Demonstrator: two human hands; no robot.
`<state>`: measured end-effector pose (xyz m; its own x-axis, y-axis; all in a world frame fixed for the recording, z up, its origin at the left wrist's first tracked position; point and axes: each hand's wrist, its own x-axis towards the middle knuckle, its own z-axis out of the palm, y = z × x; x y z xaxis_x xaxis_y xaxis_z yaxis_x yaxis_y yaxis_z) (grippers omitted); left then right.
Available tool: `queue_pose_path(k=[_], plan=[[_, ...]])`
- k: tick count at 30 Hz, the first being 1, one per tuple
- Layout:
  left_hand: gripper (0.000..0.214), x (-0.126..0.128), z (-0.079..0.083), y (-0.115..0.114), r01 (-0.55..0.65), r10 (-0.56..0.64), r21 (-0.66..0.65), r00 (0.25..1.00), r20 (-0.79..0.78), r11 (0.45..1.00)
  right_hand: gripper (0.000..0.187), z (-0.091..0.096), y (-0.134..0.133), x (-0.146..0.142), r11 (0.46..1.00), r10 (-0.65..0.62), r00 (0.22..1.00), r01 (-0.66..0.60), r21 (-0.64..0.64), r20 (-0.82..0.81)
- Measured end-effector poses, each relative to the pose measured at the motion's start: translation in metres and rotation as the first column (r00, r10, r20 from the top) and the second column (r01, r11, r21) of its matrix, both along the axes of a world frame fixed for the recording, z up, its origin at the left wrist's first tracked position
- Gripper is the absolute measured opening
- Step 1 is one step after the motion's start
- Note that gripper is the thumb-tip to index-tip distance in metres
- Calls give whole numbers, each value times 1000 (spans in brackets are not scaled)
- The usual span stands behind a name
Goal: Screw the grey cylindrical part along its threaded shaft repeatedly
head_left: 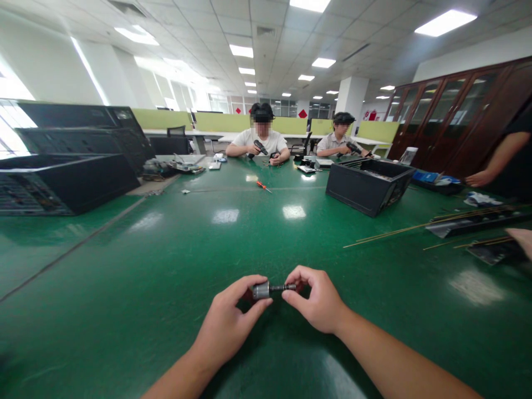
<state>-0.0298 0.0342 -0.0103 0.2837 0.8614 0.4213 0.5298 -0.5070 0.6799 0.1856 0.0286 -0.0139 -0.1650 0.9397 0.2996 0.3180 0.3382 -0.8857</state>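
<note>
My left hand (226, 321) pinches a small grey metal cylinder (261, 290), perhaps a chuck or small motor, between thumb and fingers. A thin dark shaft (285, 287) sticks out of the cylinder to the right. My right hand (316, 299) grips the far end of that shaft with closed fingers. Both hands hover just above the green table (166, 266), near its front edge.
Black computer cases (62, 166) are stacked at the left; an open black case (368, 185) lies at centre right. A red screwdriver (263, 187) lies mid-table. Thin rods (415, 227) and panels lie at right. Two people sit across holding tools; another person's arm (499, 160) shows at far right.
</note>
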Motion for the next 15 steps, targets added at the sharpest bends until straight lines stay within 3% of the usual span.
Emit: queue_pose_path(k=[15], plan=[[25,0,-1,0,-6,6,-1,1000,29,1000,6,-1,-2,0,999,-11,1000,11,32,0]])
